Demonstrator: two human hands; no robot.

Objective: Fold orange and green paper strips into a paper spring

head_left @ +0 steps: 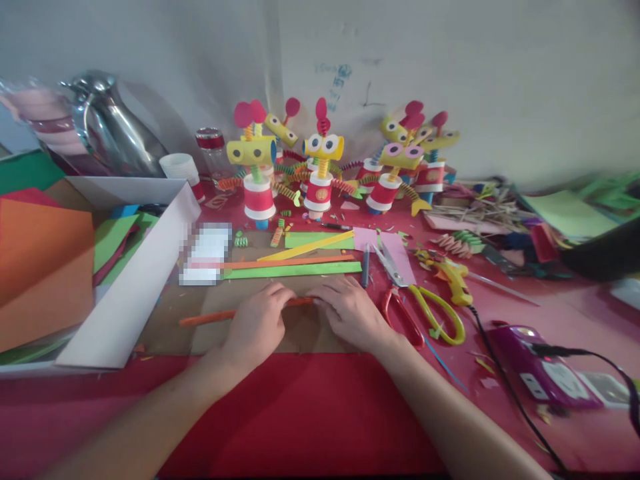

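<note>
Between my two hands runs an orange paper strip (207,318), low over a brown cardboard sheet (175,339). Its free end sticks out to the left of my left hand (260,320), whose fingers are closed round it. My right hand (345,310) pinches the strip's other end; the fingertips partly hide it. Just beyond my hands lie a light green strip (295,270), another orange strip (290,261) and a yellow strip (305,245). Scissors (395,273) with one red and one yellow handle rest right of my right hand.
Paper-cup figures (320,193) with springy paper arms stand along the wall. At left is a white box (135,280) of coloured paper, with a steel jug (115,127) behind. A yellow glue gun (455,280) and a corded purple power strip (545,367) lie on the right.
</note>
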